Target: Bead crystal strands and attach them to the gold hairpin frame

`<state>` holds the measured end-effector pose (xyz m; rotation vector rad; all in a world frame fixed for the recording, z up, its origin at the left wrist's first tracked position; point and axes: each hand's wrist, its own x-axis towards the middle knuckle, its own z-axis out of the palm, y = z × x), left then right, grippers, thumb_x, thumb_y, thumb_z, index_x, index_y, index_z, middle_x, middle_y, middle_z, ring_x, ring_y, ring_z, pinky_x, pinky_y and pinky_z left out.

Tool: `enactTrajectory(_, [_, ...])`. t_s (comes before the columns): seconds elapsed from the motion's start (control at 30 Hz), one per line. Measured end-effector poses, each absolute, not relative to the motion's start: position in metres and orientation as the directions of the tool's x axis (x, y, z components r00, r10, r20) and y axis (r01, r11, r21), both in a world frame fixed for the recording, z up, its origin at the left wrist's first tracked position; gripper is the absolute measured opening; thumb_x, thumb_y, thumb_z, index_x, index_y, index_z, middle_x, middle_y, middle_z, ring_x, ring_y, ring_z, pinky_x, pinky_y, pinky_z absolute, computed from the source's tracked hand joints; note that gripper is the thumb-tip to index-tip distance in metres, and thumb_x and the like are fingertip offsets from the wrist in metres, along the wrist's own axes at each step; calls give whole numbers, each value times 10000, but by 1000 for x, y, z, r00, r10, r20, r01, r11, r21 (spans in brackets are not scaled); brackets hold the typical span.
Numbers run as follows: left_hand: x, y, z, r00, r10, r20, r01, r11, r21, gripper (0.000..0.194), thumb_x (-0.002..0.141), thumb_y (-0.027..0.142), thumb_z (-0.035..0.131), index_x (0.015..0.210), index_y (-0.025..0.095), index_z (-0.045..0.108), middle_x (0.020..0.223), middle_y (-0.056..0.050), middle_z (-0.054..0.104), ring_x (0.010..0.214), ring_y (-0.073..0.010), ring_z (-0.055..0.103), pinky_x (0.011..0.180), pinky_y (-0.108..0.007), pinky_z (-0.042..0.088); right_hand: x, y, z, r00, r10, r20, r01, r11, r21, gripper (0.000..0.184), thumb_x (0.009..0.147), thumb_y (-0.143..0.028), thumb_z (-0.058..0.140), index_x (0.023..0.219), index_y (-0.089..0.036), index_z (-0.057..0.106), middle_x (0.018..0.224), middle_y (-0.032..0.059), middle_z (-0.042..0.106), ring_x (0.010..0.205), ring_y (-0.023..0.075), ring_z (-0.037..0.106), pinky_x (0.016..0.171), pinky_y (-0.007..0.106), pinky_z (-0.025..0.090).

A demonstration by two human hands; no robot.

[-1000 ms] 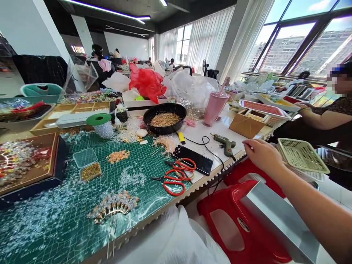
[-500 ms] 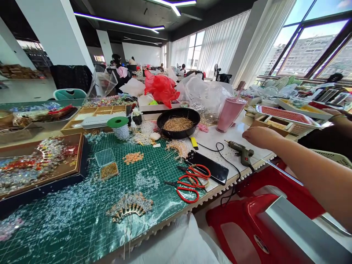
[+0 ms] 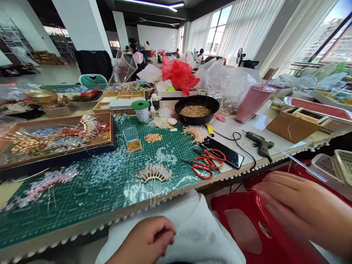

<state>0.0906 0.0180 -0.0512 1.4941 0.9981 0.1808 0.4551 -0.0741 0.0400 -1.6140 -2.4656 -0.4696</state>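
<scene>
My left hand is low in front of the table, over the white cloth on my lap. Its fingers curl in toward the thumb, and no object shows in them. My right hand, slightly blurred, hovers above a red stool with its fingers stretched out and nothing seen in it. Nearest the left hand on the mat lies a fan-shaped beaded hair ornament with metal prongs. Red-handled scissors and pliers lie near the edge, beside a black phone and a glue gun.
The green cutting mat carries loose clear beads, orange beads and a pink beaded ornament. A tray of ornaments stands left. Behind are a black bowl, a pink drink cup and plastic bags.
My right hand has drawn back from beside the glue gun to over the red stool. My left hand has come into view at the bottom. The view has turned left.
</scene>
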Motion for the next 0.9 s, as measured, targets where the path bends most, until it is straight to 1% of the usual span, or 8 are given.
enactTrajectory(0.07, [104, 17, -11, 677, 722, -144, 418, -216, 882, 184, 878, 360, 616, 921, 237, 746, 876, -52, 736, 811, -206, 655, 736, -280, 463, 419, -72, 41, -511, 807, 296, 860, 480, 174, 269, 985, -210, 408, 979, -245, 675, 867, 22, 761, 774, 195, 718, 673, 338, 573])
enactTrajectory(0.17, [121, 13, 28, 719, 681, 141, 272, -461, 845, 225, 917, 317, 608, 1103, 230, 699, 1144, -68, 721, 1098, -252, 621, 980, -353, 425, 374, -67, 45, -539, 776, 327, 831, 552, 61, 300, 1008, -208, 356, 981, -230, 654, 792, 24, 739, 677, 169, 700, 589, 294, 559])
enactTrajectory(0.3, [136, 3, 33, 768, 640, 23, 252, -336, 907, 278, 899, 294, 669, 1166, 215, 662, 1091, -52, 741, 945, -210, 674, 833, -304, 478, 348, -68, 43, -498, 811, 307, 827, 550, -114, 287, 1006, -208, 386, 918, -243, 657, 764, 12, 709, 643, 145, 684, 574, 253, 559])
enactTrajectory(0.47, [129, -2, 16, 693, 721, 9, 323, -322, 890, 110, 914, 242, 624, 847, 196, 697, 828, -17, 732, 736, -151, 631, 689, -262, 430, 356, -75, 25, -332, 874, 354, 878, 424, -224, 220, 982, -353, 496, 1152, -277, 613, 941, 17, 773, 742, 189, 744, 590, 271, 588])
enactTrajectory(0.6, [117, -2, 10, 658, 753, -7, 343, -291, 893, 127, 932, 294, 605, 886, 209, 689, 755, 4, 698, 676, -131, 593, 647, -252, 405, 359, -73, 22, -270, 869, 414, 890, 389, -236, 215, 1006, -450, 455, 1085, -290, 575, 863, 16, 773, 662, 187, 747, 527, 253, 582])
enactTrajectory(0.73, [111, -3, 11, 628, 778, -15, 335, -252, 908, 209, 944, 371, 563, 872, 220, 688, 725, -6, 684, 643, -142, 575, 618, -259, 405, 356, -71, 30, -282, 884, 374, 848, 412, -335, 179, 1022, -389, 442, 949, -293, 575, 742, -15, 718, 599, 135, 705, 493, 184, 565])
enactTrajectory(0.8, [109, -4, 12, 601, 799, 2, 325, -246, 913, 234, 933, 380, 563, 800, 231, 683, 705, -11, 682, 632, -150, 574, 631, -266, 420, 358, -78, 28, -259, 875, 408, 864, 399, -307, 148, 999, -345, 484, 960, -273, 608, 825, 22, 724, 699, 149, 719, 557, 195, 587])
enactTrajectory(0.9, [106, -6, 10, 465, 885, -17, 297, -138, 945, 262, 883, 475, 621, 760, 258, 702, 671, -12, 662, 613, -165, 566, 612, -272, 435, 372, -95, 7, -264, 776, 573, 906, 404, -129, 220, 922, -253, 589, 1135, -249, 645, 1083, 90, 725, 1028, 239, 693, 854, 347, 589])
